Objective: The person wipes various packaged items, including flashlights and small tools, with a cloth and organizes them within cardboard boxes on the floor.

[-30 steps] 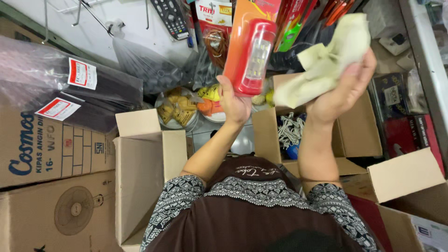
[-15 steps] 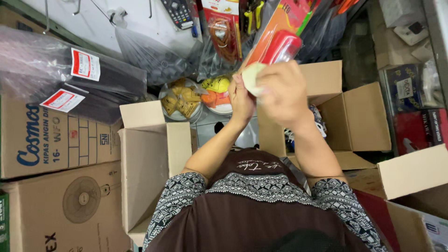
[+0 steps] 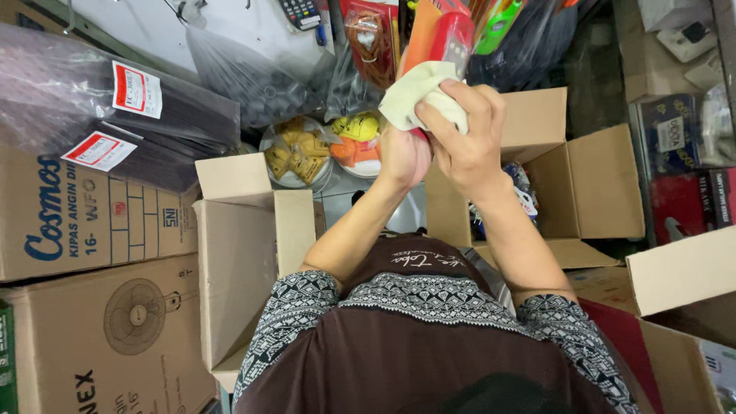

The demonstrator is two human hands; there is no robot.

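Right hand (image 3: pixel 466 146) had swung in from the side, now pressing the pale cloth (image 3: pixel 410 93) onto the red packaged item (image 3: pixel 448 38). Left hand (image 3: pixel 402 157) gripped it from below, so wiping looked underway over the open cardboard box (image 3: pixel 583 176).

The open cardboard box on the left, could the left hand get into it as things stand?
Probably yes, but not freely. The open cardboard box gapes with nothing covering its mouth, beside the left forearm. The left hand, though, is gripping the red packaged item that the right hand wipes with a pale cloth.

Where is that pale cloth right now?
In the head view, upper middle: the pale cloth is bunched in the right hand, pressed against the red packaged item held by the left hand.
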